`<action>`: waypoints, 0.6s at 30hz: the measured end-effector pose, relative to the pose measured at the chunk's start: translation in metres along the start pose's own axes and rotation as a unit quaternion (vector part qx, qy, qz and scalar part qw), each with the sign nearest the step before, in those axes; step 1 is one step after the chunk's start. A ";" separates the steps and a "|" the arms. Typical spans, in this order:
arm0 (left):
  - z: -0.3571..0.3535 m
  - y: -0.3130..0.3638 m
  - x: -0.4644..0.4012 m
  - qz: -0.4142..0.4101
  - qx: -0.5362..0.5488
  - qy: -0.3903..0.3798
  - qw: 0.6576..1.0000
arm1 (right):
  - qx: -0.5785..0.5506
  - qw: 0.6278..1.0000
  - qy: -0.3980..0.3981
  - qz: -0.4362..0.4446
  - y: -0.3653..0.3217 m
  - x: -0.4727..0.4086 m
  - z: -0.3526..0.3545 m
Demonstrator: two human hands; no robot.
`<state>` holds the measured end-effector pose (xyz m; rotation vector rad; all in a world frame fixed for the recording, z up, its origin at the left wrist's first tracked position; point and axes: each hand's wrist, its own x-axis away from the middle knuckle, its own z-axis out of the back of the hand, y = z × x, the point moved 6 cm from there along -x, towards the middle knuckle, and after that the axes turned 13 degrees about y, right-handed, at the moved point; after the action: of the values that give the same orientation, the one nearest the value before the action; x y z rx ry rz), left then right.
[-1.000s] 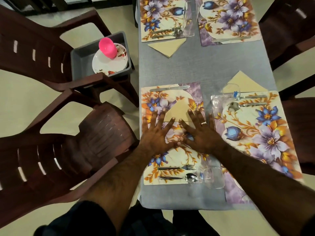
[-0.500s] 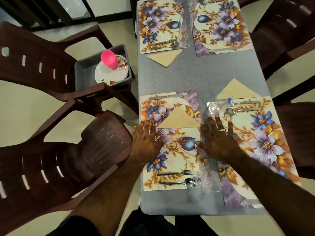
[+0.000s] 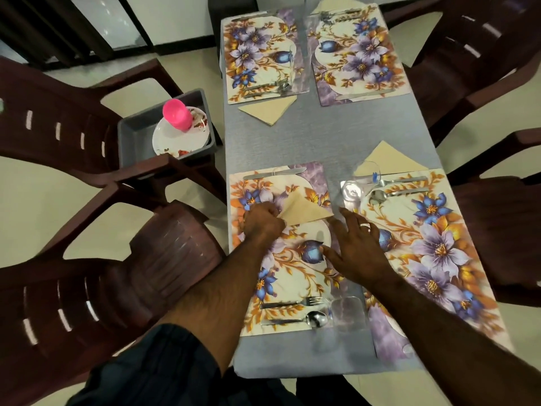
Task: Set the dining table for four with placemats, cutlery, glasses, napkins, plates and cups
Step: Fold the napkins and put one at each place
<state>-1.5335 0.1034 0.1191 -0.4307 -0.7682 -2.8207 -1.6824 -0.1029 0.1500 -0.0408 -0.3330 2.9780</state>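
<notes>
Head view: napkin step at the near-left mat.
From the left, a bin (image 3: 133, 136) holds plates (image 3: 178, 139) and a pink cup (image 3: 176, 114), not yet laid. The left hand (image 3: 261, 219) pinches the napkin (image 3: 304, 210) lying mid-mat (image 3: 281, 276); the right hand (image 3: 352, 249) hovers flat, fingers spread. Next, probably: shift the napkin off, clear of knife (image 3: 273, 173) and glass (image 3: 355, 183).

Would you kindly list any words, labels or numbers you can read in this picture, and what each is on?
None: no readable text anywhere.
The placemats carry only flower patterns.
The plate in the grey bin shows a red motif, no lettering.
A small blue mark on the glass is too blurred to read.
</notes>
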 end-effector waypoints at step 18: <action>0.013 0.018 -0.023 -0.476 -0.290 -0.020 0.830 | 0.057 0.975 -0.094 0.191 -0.044 -0.117 -0.020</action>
<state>-1.5046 0.0974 0.1305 -0.1914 -0.0456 -4.0088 -1.5591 -0.0734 0.1411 0.2149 -0.1918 3.3876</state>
